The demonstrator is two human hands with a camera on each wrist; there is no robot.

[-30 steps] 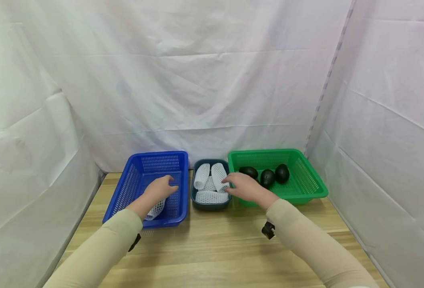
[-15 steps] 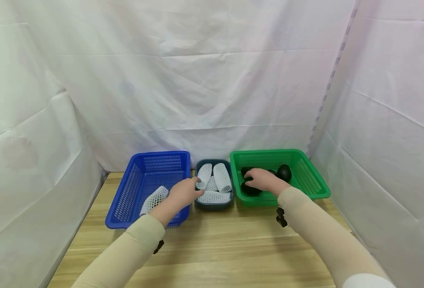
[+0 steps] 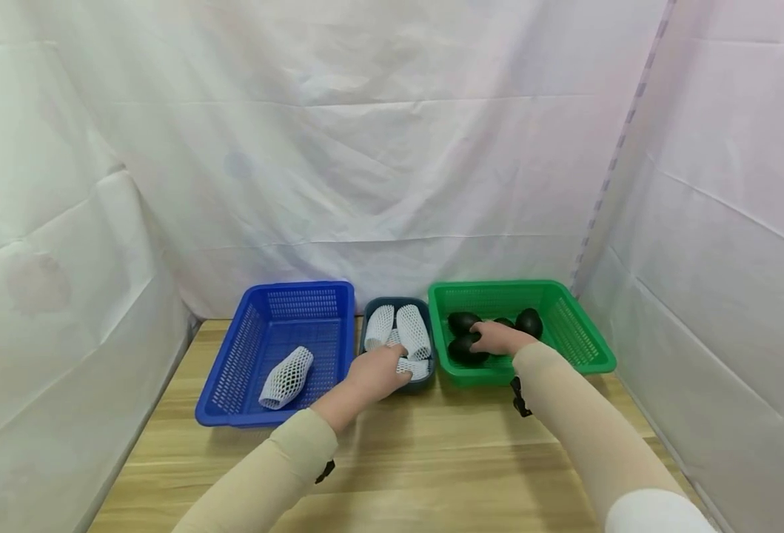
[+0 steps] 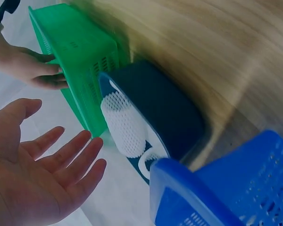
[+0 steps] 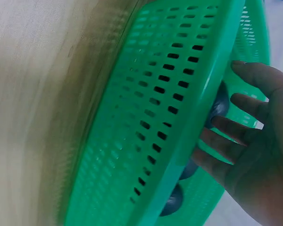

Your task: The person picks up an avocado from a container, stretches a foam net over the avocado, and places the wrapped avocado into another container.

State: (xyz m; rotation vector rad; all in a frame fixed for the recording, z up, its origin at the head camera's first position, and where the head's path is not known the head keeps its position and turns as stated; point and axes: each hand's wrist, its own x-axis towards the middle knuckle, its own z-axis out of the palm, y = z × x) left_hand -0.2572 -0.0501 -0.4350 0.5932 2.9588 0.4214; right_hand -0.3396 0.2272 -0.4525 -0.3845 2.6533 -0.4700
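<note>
My left hand (image 3: 374,374) hovers at the front of a small dark-blue bin (image 4: 167,110), fingers spread and holding nothing. White foam net sleeves (image 3: 413,333) lie in that bin, partly hidden by the hand. My right hand (image 3: 500,339) reaches into the green basket (image 5: 165,113), its fingers loosely bent beside a dark avocado (image 3: 466,351). In the right wrist view the fingers stand apart, and I see no grip on the fruit. Another avocado (image 3: 463,323) lies just behind; a further one (image 3: 528,323) sits to the right, and one is mostly hidden by the hand.
At the left a blue basket (image 3: 206,385) holds one foam net sleeve (image 3: 287,377) with something dark inside. All three containers stand on a wooden table (image 3: 405,459), close to a white cloth (image 3: 338,170) hanging behind. Cloth also hangs at both sides.
My left hand has moved right from above the blue basket to the small bin, uncovering the sleeve there. My right hand has gone right from the bin into the green basket among the avocados.
</note>
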